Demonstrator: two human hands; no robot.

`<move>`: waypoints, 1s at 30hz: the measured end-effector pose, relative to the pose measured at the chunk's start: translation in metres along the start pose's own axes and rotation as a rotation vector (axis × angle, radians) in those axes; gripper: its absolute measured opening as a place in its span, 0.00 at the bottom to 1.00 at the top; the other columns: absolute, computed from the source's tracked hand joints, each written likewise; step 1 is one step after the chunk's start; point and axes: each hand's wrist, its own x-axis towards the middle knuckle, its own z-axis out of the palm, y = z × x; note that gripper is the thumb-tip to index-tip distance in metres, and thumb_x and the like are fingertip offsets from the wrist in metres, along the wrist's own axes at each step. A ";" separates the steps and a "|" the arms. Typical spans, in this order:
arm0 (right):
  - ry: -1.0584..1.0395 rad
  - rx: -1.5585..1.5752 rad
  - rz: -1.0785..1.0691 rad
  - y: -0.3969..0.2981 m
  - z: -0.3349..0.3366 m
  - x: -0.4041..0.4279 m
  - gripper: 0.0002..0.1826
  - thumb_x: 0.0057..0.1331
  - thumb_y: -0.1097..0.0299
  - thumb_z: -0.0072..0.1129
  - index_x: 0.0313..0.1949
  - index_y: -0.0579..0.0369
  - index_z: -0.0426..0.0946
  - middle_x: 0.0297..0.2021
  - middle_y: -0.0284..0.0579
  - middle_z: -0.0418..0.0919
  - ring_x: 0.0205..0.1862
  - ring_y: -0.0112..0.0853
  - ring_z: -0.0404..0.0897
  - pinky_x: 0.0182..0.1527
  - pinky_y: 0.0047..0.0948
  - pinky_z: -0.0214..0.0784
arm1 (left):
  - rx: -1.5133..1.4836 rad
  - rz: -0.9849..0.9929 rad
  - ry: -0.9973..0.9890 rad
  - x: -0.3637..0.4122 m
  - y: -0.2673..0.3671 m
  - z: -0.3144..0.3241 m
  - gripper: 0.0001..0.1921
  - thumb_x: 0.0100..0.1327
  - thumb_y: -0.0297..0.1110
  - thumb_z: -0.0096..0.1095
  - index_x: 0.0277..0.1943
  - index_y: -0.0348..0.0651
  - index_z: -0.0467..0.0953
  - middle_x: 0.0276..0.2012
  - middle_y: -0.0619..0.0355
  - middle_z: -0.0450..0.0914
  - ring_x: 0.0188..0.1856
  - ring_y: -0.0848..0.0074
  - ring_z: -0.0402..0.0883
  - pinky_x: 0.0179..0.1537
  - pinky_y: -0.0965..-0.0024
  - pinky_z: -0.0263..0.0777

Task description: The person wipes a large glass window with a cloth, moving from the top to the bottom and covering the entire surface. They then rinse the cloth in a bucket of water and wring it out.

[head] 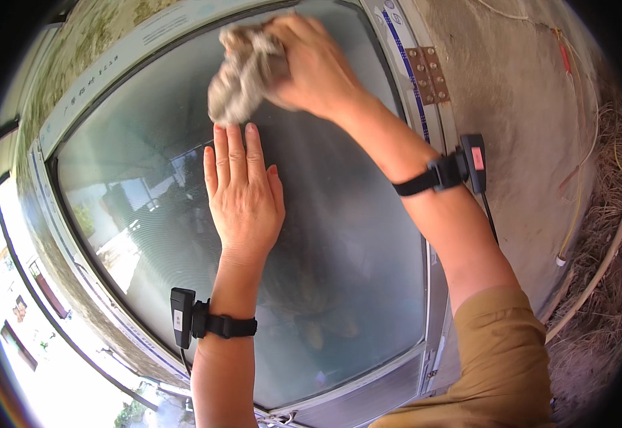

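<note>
A crumpled grey cloth (238, 80) is bunched in my right hand (308, 64), high on the glass pane (353, 251) of a metal-framed door. The cloth is slightly blurred, and part of it is hidden behind my fingers. Just below it, my left hand (246, 208) lies flat with the palm towards the glass and the fingers pointing up. Its fingertips come right up to the cloth's lower edge; whether they touch cannot be told. The pane looks hazy and carries reflections. Each wrist wears a black strap with a small box, the left box (182, 318) and the right box (473, 163).
A brown metal hinge (427, 75) joins the door frame (396, 32) to the rough wall (492, 80) on the right. Thin wires (578, 176) hang down that wall. Dry brush and a pole (594, 289) lie at far right. A wire loop (284, 417) sits at the lower frame.
</note>
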 end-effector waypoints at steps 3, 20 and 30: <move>0.012 0.038 0.086 0.012 0.016 0.015 0.16 0.52 0.68 0.68 0.39 0.58 0.75 0.42 0.56 0.76 0.51 0.53 0.74 0.56 0.49 0.68 | 0.006 0.008 0.004 -0.002 -0.003 0.002 0.32 0.70 0.34 0.55 0.74 0.32 0.62 0.77 0.39 0.56 0.80 0.50 0.52 0.78 0.48 0.45; 0.010 -0.024 0.090 -0.004 0.000 -0.011 0.15 0.49 0.66 0.70 0.36 0.57 0.78 0.40 0.45 0.79 0.45 0.42 0.77 0.52 0.38 0.70 | -0.011 0.023 -0.012 -0.003 -0.005 0.002 0.32 0.70 0.34 0.54 0.74 0.32 0.61 0.77 0.41 0.58 0.80 0.49 0.52 0.77 0.47 0.45; -0.189 0.074 0.096 -0.066 -0.069 -0.095 0.19 0.51 0.62 0.70 0.40 0.56 0.76 0.44 0.45 0.77 0.50 0.43 0.75 0.54 0.42 0.69 | -0.096 0.035 0.128 -0.001 -0.004 0.003 0.27 0.68 0.30 0.58 0.69 0.37 0.71 0.74 0.46 0.64 0.78 0.54 0.59 0.76 0.47 0.51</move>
